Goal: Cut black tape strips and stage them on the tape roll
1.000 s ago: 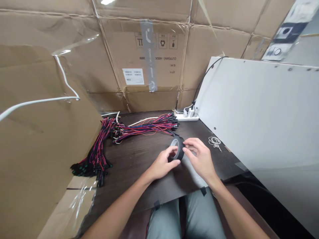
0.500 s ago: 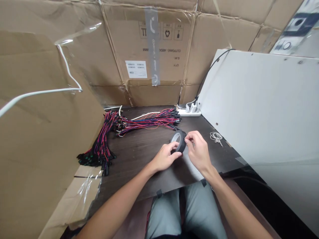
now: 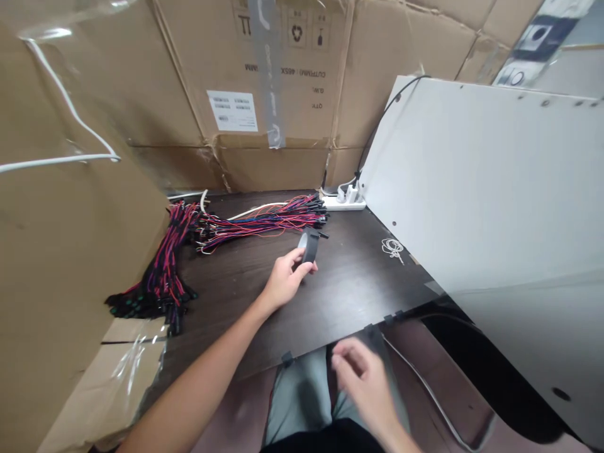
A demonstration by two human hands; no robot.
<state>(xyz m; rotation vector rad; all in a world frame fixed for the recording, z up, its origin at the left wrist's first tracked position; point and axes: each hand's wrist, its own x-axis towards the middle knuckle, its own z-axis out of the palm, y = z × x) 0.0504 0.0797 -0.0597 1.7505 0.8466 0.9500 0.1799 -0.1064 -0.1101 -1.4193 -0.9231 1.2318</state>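
A roll of black tape stands tilted above the dark tabletop, gripped by my left hand with the thumb in front and fingers through and behind the ring. My right hand hovers over my lap, just off the table's front edge. Its fingers curl toward the thumb in a loose pinch; motion blurs them, and whatever may be between the tips is not visible. Small black tape pieces cling to the table's front edge, with several more right of centre.
Bundled red, black and purple wires lie along the back and the left side of the table. At the back stands a white power strip. A coiled white cord rests by the white panel. Cardboard walls the back and left.
My right hand has left the tape roll and dropped toward me, past the table edge. The roll, still in my left hand, has turned more edge-on. The camera view has shifted.
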